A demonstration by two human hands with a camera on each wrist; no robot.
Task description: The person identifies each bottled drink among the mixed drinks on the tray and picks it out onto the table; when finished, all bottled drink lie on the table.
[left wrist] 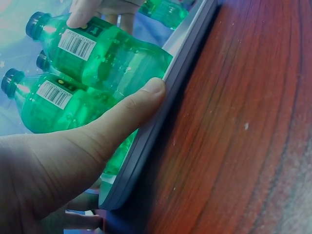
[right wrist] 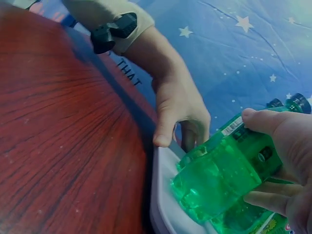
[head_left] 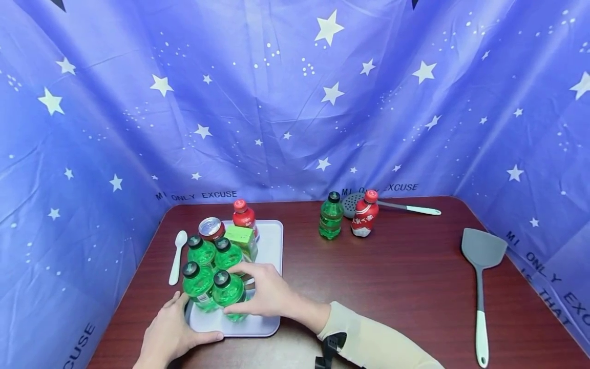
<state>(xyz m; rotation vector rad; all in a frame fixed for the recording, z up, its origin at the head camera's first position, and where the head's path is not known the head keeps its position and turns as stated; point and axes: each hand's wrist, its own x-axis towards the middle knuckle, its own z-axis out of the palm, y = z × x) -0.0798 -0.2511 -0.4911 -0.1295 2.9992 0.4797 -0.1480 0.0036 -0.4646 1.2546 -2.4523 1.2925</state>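
My right hand (head_left: 265, 292) grips a green soda bottle (head_left: 229, 289) with a black cap, its thumb and fingers on opposite sides. This bottle stands over the near part of a white tray (head_left: 258, 326), beside several similar green bottles (head_left: 199, 283). In the right wrist view, the bottle (right wrist: 219, 175) has its base close over the tray floor. My left hand (head_left: 169, 328) holds the tray's near left corner. Its thumb (left wrist: 131, 109) lies along the front rim in the left wrist view, while the other fingers go round the left side, partly hidden.
On the tray's far part are a red can (head_left: 212, 229), a red-capped bottle (head_left: 244, 215) and a green box (head_left: 241, 240). A white spoon (head_left: 177, 258) lies left. Behind stand a green bottle (head_left: 331, 216) and red bottle (head_left: 364, 214) near a skimmer (head_left: 405, 207); a spatula (head_left: 481, 271) lies right.
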